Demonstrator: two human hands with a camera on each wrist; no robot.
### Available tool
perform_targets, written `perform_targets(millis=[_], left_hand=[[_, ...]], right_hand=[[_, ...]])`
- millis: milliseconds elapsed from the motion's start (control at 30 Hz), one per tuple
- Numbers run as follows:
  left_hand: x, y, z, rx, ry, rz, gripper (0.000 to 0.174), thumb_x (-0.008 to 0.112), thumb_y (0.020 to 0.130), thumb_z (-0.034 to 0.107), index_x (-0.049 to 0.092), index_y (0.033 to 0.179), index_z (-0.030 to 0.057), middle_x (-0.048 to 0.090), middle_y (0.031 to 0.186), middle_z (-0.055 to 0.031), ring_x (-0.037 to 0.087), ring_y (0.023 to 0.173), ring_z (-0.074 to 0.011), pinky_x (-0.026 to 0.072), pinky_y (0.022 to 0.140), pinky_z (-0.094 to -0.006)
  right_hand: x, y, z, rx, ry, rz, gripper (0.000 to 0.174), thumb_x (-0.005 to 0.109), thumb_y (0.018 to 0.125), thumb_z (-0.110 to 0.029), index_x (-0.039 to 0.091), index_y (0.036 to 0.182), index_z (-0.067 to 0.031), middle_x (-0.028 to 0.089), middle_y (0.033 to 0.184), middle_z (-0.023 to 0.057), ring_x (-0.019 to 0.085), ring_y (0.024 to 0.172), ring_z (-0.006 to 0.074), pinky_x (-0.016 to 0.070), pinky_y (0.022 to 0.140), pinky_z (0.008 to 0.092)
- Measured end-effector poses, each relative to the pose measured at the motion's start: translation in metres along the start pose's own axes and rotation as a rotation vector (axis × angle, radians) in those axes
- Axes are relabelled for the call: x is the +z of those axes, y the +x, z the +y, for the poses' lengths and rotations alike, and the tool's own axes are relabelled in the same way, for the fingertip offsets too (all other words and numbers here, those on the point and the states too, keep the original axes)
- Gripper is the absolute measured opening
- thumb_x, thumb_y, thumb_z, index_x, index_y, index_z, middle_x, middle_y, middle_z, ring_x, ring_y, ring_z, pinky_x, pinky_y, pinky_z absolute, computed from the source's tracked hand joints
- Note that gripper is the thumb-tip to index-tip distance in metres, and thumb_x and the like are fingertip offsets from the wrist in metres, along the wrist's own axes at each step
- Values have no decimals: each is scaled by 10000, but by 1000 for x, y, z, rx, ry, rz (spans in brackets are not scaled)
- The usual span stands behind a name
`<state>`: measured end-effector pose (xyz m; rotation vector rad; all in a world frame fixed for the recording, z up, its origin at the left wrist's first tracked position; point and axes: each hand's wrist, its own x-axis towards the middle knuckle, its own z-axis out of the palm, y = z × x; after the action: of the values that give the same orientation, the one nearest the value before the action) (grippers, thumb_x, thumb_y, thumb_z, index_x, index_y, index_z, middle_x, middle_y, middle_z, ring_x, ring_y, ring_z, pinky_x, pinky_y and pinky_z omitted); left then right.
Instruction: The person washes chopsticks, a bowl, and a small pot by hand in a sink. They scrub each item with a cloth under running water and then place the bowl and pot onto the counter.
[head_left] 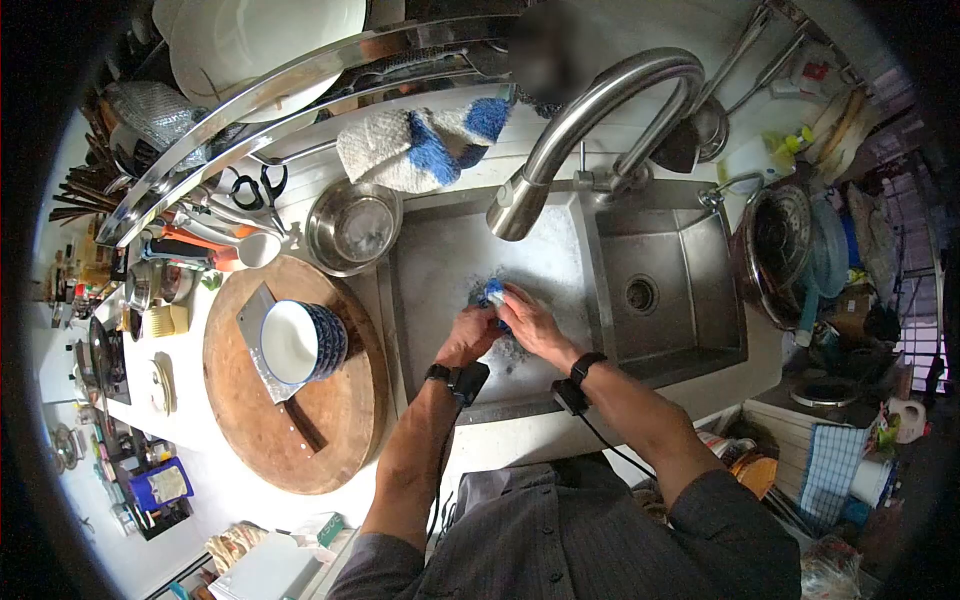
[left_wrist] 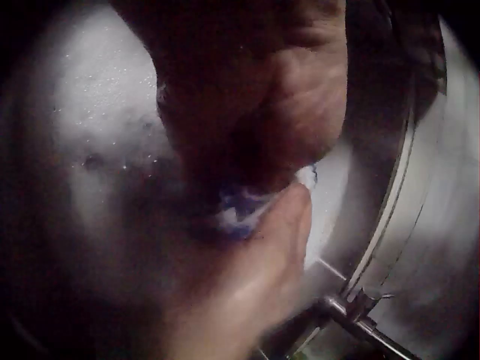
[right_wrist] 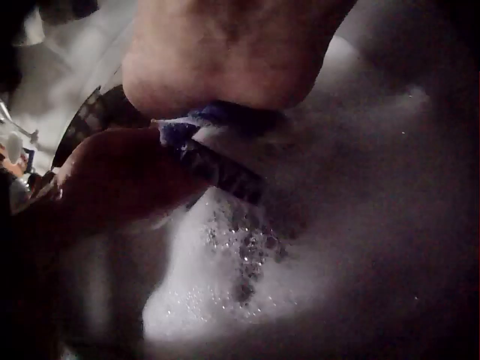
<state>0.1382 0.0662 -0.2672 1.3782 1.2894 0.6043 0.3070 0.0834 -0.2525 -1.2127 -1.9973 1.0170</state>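
Both hands are close together over the left sink basin [head_left: 396, 300], which holds foamy water [head_left: 540, 245]. The right hand [head_left: 530, 320] grips a blue-and-white cloth [head_left: 494, 289], bunched under its fingers. The left hand [head_left: 468, 336] meets it from the left and holds a narrow dark blue piece with a pale pattern [right_wrist: 232, 178]. In the right wrist view, that piece sticks out from the cloth above thick suds [right_wrist: 217, 307]; its full shape is hidden, so I cannot tell its kind. The left wrist view shows the cloth between both hands, dark and blurred.
A curved faucet [head_left: 520, 205] reaches over the left basin; the right basin [head_left: 665, 345] has a drain. To the left, a round chopping board [head_left: 235, 400] bears a cleaver [head_left: 262, 345] and blue-patterned bowls [head_left: 330, 340]. A metal bowl [head_left: 325, 255] and towel [head_left: 375, 150] lie behind.
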Motion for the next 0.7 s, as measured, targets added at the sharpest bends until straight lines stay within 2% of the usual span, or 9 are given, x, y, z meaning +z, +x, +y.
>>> perform_targets(millis=[33,100,233,400,500,533,567,633,700], left_hand=[[4,-1,-1,-3,3,1,213,641,901,121,664,1101,53,701,1054,-117,664,975,-283,533,849,-374],[13,1,-2,-348,-1148,-69,258,521,964,74,555,1198,-29,643,1067,-132,642,913,-258,539,836,-398],[9,-10,10,-375,-1097,-111,291,595,978,150,535,1214,-8,645,1063,-73,650,919,-206,531,853,-362],[6,-12,10,-375,-1190,-30,257,641,953,151,597,1181,39,670,1071,-37,649,932,-172,544,797,-325],[8,-7,4,-325,-1231,-27,230,671,931,135,629,1138,45,687,1029,-34,657,925,-172,550,780,-331],[8,-7,4,-307,-1280,-11,226,673,926,120,633,1137,49,688,1031,-37,659,928,-176,547,792,-334],[8,-8,3,-289,-1327,6,224,675,920,104,636,1135,53,690,1033,-40,660,930,-179,545,804,-337],[17,-1,-15,-271,-1260,56,205,687,916,129,649,1100,47,689,1005,-27,656,869,-178,536,773,-330],[25,7,-38,-245,-1196,119,194,699,912,154,661,1065,41,688,978,-14,652,807,-177,527,742,-323]], right_hand=[[1,4,0,-38,-30,42,337,537,952,-218,561,1224,-21,594,1222,218,550,1143,428,477,942,460],[-3,21,5,62,-78,-126,333,506,964,-246,580,1188,-11,611,1188,227,562,1120,429,474,936,457],[-10,42,31,396,118,-325,398,426,992,-327,635,1117,-12,645,1124,252,590,1087,422,458,937,454],[-14,18,77,682,268,-230,580,466,975,-376,367,1458,-70,451,1440,206,453,1316,343,356,1111,409],[6,-8,90,495,38,-153,626,493,963,-379,342,1467,-39,446,1439,219,466,1305,348,366,1100,413],[44,-26,177,382,384,-186,653,508,962,-381,327,1461,-1,454,1424,229,464,1304,360,361,1103,413],[44,-27,168,381,384,-186,653,508,962,-381,327,1461,-1,454,1424,229,464,1304,360,361,1103,413],[29,-21,103,1171,1035,-47,656,547,953,-350,317,1464,-8,488,1359,259,494,1256,401,409,1055,423],[18,-23,54,1086,540,-6,688,543,959,-414,298,1493,-56,523,1306,276,524,1204,428,455,992,440]])
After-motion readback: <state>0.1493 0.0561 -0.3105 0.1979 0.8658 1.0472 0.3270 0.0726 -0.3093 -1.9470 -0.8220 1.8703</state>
